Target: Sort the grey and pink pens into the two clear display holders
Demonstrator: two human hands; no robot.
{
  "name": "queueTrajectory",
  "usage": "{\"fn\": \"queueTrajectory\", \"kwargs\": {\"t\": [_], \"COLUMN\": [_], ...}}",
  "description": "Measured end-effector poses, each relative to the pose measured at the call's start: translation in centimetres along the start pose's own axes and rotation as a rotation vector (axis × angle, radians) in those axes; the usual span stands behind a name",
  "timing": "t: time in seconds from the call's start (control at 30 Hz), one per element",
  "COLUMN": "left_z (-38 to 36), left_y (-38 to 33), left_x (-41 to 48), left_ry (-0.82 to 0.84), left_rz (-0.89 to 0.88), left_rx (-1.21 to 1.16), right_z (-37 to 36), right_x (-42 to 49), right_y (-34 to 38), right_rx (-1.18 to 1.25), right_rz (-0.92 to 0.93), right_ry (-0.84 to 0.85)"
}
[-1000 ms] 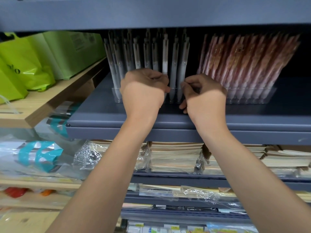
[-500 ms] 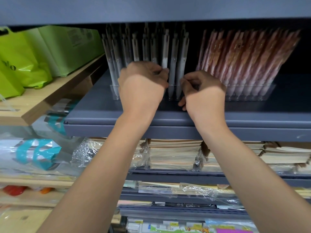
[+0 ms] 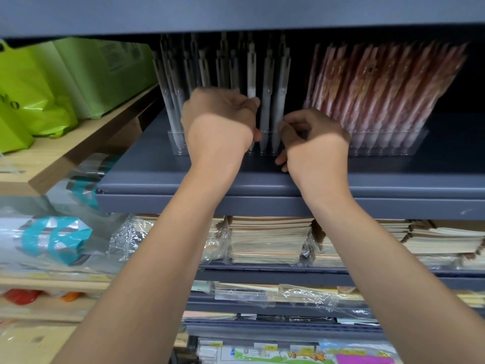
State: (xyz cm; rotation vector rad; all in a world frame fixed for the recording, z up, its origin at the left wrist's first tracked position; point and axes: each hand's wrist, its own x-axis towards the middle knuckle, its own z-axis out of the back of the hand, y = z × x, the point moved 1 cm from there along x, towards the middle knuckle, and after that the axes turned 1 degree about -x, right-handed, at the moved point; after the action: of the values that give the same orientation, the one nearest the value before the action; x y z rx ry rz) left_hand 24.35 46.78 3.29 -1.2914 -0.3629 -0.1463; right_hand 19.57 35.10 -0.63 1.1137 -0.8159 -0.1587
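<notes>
- Still reaching up, both forearms stay at the blue-grey shelf (image 3: 393,179), which carries two clear display holders side by side.
- One right holder (image 3: 409,146) keeps its pink pens (image 3: 380,88), a leaning, blurred row of about a dozen, as half a second ago.
- One left holder (image 3: 175,149) carries the grey pens (image 3: 266,88) upright in several rows. Three front ones show between the hands and the rest are too blurred to count.
- One left hand (image 3: 217,124) has hardly moved, its fingers curled round a grey pen with the thumb against it.
- One right hand (image 3: 317,145) remains beside the rightmost grey pen, fingers curled. Whether it pinches that pen I cannot tell.
</notes>
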Motion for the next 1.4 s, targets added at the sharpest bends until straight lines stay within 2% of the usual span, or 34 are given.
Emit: {"fn": "queueTrajectory", "kwargs": {"t": [0.27, 0.63, 0.93, 1.0, 1.13, 1.23, 1.4], "left_z": [0.3, 0.4, 0.0, 0.1, 1.1, 1.8, 1.3], "left_y": [-0.2, -1.0, -0.6, -0.3, 0.8, 1.6, 2.3], "left_x": [0.7, 0.7, 0.2, -0.2, -1.1, -1.1, -0.9], "left_ry": [0.051, 0.028, 0.019, 0.005, -0.156, -0.271, -0.165], "left_rz": [0.024, -0.050, -0.020, -0.072, -0.310, -0.347, -0.307], "left_rx": [0.107, 0.275, 0.180, 0.181, 0.170, 0.225, 0.212], "right_z": [0.0, -0.2, -0.2, -0.2, -0.2, -0.3, -0.4], "right_x": [0.0, 0.1, 0.1, 0.2, 0.1, 0.1, 0.1], "right_y": [0.1, 0.1, -0.1, -0.1, 0.0, 0.1, -0.1], "right_rx": [-0.005, -0.013, -0.009, -0.014, -0.014, -0.022, -0.014], "right_rz": [-0.008, -0.030, -0.026, -0.011, 0.013, 0.021, 0.014], "right_ry": [0.001, -0.008, -0.003, -0.008, -0.019, -0.031, -0.037]}}
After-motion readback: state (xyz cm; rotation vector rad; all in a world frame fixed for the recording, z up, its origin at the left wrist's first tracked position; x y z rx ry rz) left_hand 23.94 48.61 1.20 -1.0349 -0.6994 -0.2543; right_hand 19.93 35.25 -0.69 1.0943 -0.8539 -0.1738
